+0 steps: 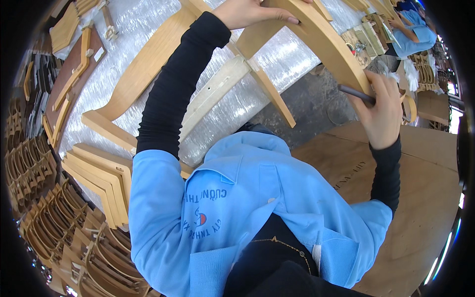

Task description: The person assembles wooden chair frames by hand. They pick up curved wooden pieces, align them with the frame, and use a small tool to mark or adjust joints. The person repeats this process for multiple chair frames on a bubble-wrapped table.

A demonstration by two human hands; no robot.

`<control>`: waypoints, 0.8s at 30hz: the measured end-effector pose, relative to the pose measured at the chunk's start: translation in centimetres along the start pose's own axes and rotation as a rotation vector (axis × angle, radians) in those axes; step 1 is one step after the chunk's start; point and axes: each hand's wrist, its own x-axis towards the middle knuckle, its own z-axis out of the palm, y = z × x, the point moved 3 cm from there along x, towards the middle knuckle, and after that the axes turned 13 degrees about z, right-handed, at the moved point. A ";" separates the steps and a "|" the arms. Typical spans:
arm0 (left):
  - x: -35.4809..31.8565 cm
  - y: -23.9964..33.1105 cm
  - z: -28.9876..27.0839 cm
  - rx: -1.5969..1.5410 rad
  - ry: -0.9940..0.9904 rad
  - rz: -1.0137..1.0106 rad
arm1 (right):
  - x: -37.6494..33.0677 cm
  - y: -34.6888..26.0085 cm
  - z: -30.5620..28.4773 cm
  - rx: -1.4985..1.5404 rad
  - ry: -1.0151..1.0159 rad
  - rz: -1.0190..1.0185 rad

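Note:
A wide, curved piece of light wood arches from the top of the view down toward the right. My left hand grips its upper part, the thumb lying along the wood; most of the other fingers are cut off or hidden. At the lower right end of that piece is my right hand, closed round a dark grey rod whose exact kind I cannot make out. Below the arch, a straight wooden leg slants down past the table edge. A pale wooden bar with holes lies beside it.
Shiny plastic wrap covers the table. Another curved wooden frame lies to the left, above stacked wooden parts. Many curved parts stand at lower left. A brown board is on my right. Another person works at far right.

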 end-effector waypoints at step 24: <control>-2.2 -2.0 -3.2 0.018 0.070 -0.255 | -5.7 -5.4 16.5 0.725 -0.353 0.348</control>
